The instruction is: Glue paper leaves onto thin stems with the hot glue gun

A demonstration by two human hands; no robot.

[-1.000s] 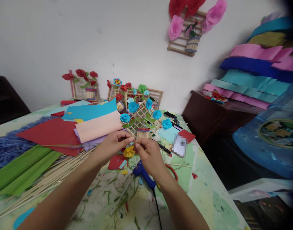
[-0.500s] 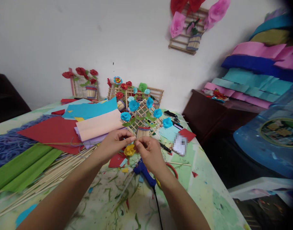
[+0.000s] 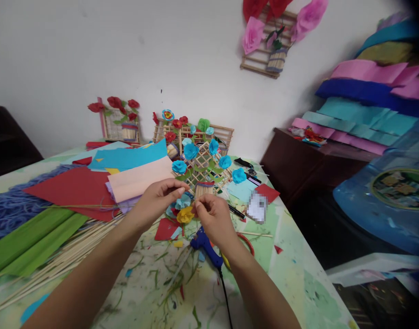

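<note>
Facing the table (image 3: 285, 278), I have both arms stretched out in front of me, my left hand (image 3: 159, 198) and right hand (image 3: 214, 217) near each other but not touching. My left thumb and forefinger come close at their tips, and I cannot tell whether anything thin lies between them. My right thumb and fingers are bent together in a pinch; what they may be clamped on is too small to make out. The yellow paper flower (image 3: 185, 214) sits between my hands, right by my right fingertips, with pale blue paper flowers (image 3: 183, 201) just behind it. Beyond my fingers a stick lattice (image 3: 201, 170) leans upright, carrying bright blue flowers (image 3: 191, 151) and green leaves, with a little stick basket (image 3: 205, 190) at its lower part. Below my right hand lies a blue glue gun (image 3: 206, 246), its black cord (image 3: 225, 292) running towards me. A red paper piece (image 3: 166, 229) lies near the yellow flower, and bundled thin sticks (image 3: 69, 256) spread beside my left forearm.
</note>
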